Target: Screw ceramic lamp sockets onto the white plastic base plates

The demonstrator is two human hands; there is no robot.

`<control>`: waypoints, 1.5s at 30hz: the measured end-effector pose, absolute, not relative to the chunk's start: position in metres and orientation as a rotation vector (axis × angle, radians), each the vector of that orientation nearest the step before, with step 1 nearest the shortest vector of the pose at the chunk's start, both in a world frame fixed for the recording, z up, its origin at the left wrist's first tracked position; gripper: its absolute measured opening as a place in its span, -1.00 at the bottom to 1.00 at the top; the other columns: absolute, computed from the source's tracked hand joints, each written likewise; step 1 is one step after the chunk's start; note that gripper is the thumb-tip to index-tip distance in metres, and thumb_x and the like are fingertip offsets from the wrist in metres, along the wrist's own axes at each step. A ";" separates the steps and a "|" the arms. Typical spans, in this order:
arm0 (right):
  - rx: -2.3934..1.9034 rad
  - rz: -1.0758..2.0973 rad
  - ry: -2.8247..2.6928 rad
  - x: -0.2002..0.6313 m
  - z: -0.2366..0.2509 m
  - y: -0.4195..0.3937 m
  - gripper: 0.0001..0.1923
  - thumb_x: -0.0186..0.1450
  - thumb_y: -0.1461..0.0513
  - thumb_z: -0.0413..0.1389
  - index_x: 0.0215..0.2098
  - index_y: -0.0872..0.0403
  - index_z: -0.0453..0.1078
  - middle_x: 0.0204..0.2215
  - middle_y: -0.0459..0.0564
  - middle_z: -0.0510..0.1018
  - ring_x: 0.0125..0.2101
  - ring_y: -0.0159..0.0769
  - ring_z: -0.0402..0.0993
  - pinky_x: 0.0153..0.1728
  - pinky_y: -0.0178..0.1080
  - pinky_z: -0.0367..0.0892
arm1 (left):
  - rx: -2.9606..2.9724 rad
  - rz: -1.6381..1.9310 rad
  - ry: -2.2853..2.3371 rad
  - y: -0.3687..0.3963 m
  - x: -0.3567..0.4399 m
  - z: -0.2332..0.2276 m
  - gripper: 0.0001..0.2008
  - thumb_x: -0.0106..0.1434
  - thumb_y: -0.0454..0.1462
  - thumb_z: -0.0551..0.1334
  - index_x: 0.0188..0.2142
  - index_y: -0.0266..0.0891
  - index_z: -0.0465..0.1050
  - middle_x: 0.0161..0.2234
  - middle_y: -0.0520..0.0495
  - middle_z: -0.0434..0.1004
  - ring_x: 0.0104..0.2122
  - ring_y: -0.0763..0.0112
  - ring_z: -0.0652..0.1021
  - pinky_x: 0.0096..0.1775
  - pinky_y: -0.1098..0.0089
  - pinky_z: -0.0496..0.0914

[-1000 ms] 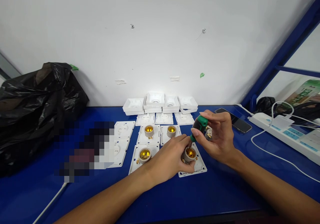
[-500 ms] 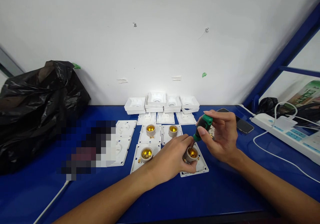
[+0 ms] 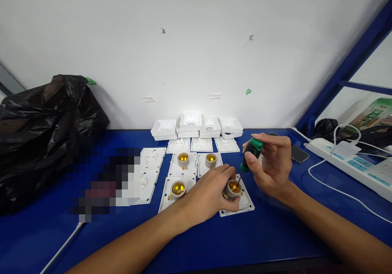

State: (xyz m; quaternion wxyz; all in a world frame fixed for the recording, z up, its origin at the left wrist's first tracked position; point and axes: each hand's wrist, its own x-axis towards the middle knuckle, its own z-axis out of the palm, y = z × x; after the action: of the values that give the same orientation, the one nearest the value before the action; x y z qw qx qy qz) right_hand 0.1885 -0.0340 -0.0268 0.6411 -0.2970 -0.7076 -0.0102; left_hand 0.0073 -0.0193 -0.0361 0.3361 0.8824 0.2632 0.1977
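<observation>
My left hand (image 3: 216, 188) grips a round lamp socket (image 3: 234, 188) with a brass-coloured inside, set on a square white plate (image 3: 245, 203). In my right hand (image 3: 272, 163) is a green and black screwdriver (image 3: 252, 151), held by its handle. Its thin shaft slants down into the socket; the tip is hidden inside. To the left, a lamp socket (image 3: 178, 190) sits on a plate partly covered by my left forearm. Two more sockets stand behind, a left one (image 3: 183, 159) and a right one (image 3: 210, 160), each on its own white plate.
White square covers (image 3: 191, 121) are grouped by the wall, with bare plates (image 3: 201, 144) before them. More plates (image 3: 153, 158) lie left of the sockets. A black plastic bag (image 3: 55, 135) fills the left side. A phone (image 3: 299, 153) and a power strip (image 3: 352, 163) are at right.
The screwdriver has shifted slightly right within the socket, and its shaft leans the other way, with the handle now right of the tip. My left hand stays on the same socket.
</observation>
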 end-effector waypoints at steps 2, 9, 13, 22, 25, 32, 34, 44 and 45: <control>-0.685 -0.063 -1.580 0.190 -0.028 -0.033 -0.51 0.28 0.33 0.20 0.15 -0.10 0.32 -0.23 -0.08 0.38 -0.37 -0.35 0.48 -0.44 -0.22 0.48 | 2.302 0.516 0.690 -0.020 0.007 -0.036 -0.75 0.13 -0.27 0.33 -0.29 -0.16 0.26 -0.29 0.03 0.36 -0.31 0.33 0.39 -0.33 0.34 0.26; -0.788 -0.062 -1.486 0.191 -0.030 -0.035 -0.59 0.31 0.24 0.17 0.12 -0.11 0.30 -0.27 -0.07 0.37 -0.39 -0.31 0.48 -0.44 -0.18 0.48 | 2.339 0.529 0.684 -0.020 0.005 -0.037 -0.75 0.14 -0.27 0.34 -0.25 -0.16 0.29 -0.27 0.03 0.36 -0.28 0.31 0.40 -0.27 0.33 0.28; -0.782 -0.062 -1.474 0.191 -0.028 -0.036 -0.59 0.31 0.25 0.17 0.11 -0.08 0.29 -0.27 -0.08 0.38 -0.38 -0.32 0.50 -0.44 -0.21 0.47 | 2.346 0.530 0.677 -0.019 0.006 -0.039 -0.73 0.14 -0.27 0.35 -0.25 -0.15 0.28 -0.27 0.03 0.36 -0.27 0.30 0.40 -0.26 0.33 0.28; -0.758 0.090 -1.573 0.188 -0.031 -0.036 -0.55 0.34 0.29 0.17 0.16 -0.08 0.25 -0.28 -0.09 0.46 -0.38 -0.34 0.50 -0.46 -0.24 0.47 | 2.310 0.530 0.677 -0.019 0.006 -0.036 -0.76 0.14 -0.27 0.34 -0.28 -0.17 0.28 -0.27 0.01 0.38 -0.30 0.31 0.42 -0.31 0.33 0.31; -0.761 0.097 -1.613 0.185 -0.030 -0.037 -0.56 0.34 0.31 0.17 0.16 -0.08 0.26 -0.27 -0.09 0.46 -0.37 -0.34 0.51 -0.47 -0.26 0.47 | 2.317 0.535 0.676 -0.019 0.006 -0.036 -0.76 0.13 -0.28 0.34 -0.30 -0.17 0.27 -0.27 0.01 0.39 -0.30 0.31 0.41 -0.32 0.33 0.32; -0.722 0.077 -1.596 0.183 -0.029 -0.037 -0.53 0.32 0.33 0.19 0.16 -0.09 0.30 -0.25 -0.10 0.42 -0.34 -0.33 0.53 -0.41 -0.22 0.51 | 2.303 0.537 0.666 -0.019 0.007 -0.037 -0.77 0.13 -0.30 0.34 -0.26 -0.18 0.30 -0.25 -0.01 0.41 -0.28 0.31 0.42 -0.30 0.32 0.34; -0.715 0.080 -1.595 0.183 -0.030 -0.037 -0.52 0.31 0.33 0.20 0.16 -0.10 0.30 -0.24 -0.10 0.41 -0.34 -0.34 0.54 -0.41 -0.22 0.50 | 2.295 0.534 0.676 -0.020 0.007 -0.036 -0.76 0.13 -0.30 0.34 -0.24 -0.18 0.32 -0.23 -0.02 0.42 -0.28 0.31 0.43 -0.29 0.32 0.34; -0.714 0.017 -1.617 0.183 -0.029 -0.034 -0.51 0.29 0.32 0.23 0.12 -0.14 0.27 -0.33 -0.15 0.36 -0.43 -0.36 0.45 -0.51 -0.24 0.44 | 2.281 0.510 0.696 -0.020 0.007 -0.034 -0.75 0.11 -0.30 0.32 -0.23 -0.17 0.31 -0.24 -0.02 0.42 -0.30 0.32 0.42 -0.32 0.33 0.31; -0.708 0.019 -1.615 0.183 -0.029 -0.034 -0.52 0.29 0.32 0.22 0.12 -0.14 0.27 -0.33 -0.15 0.36 -0.43 -0.35 0.45 -0.51 -0.23 0.44 | 2.283 0.514 0.696 -0.020 0.007 -0.035 -0.75 0.11 -0.30 0.32 -0.25 -0.17 0.29 -0.25 -0.01 0.42 -0.31 0.32 0.41 -0.33 0.33 0.31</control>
State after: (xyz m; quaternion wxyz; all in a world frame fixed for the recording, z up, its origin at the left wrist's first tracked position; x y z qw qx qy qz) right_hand 0.1832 -0.0344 -0.0288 0.6359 -0.3097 -0.7069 0.0084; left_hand 0.0069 -0.0203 -0.0345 0.3430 0.8783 0.2678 0.1978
